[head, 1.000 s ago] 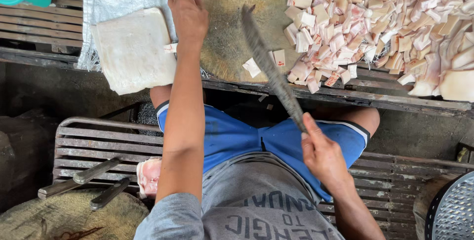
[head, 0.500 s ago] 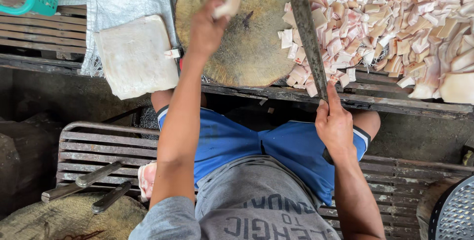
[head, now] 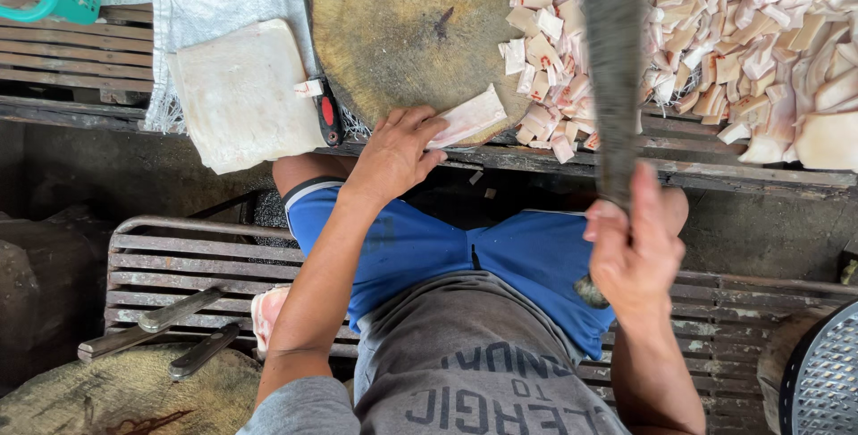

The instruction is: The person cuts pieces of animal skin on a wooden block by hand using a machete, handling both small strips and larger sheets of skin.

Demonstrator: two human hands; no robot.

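**Layout at the chopping block**

Chopping block (head: 402,33) on the desk (head: 715,171), centre. Strip of meat (head: 469,118) at the block's near edge, under the left hand (head: 393,153). Slab (head: 241,95) to the block's left. Pile of cut pieces (head: 742,33) to its right. Knife (head: 612,68) above the pile's left part, held in the right hand (head: 635,252). Two spare knives (head: 170,323) on the bench (head: 179,247), lower left.

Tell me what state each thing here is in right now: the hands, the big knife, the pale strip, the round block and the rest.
left hand: pressing the pale strip onto the block's near edge
pale strip: whole, lying flat
right hand: gripping the cleaver's handle
cleaver: raised, blurred
round wooden block: mostly bare
cut pieces: heaped right of the block
pale slab: uncut, left of the block
spare knives: lying unused on the bench
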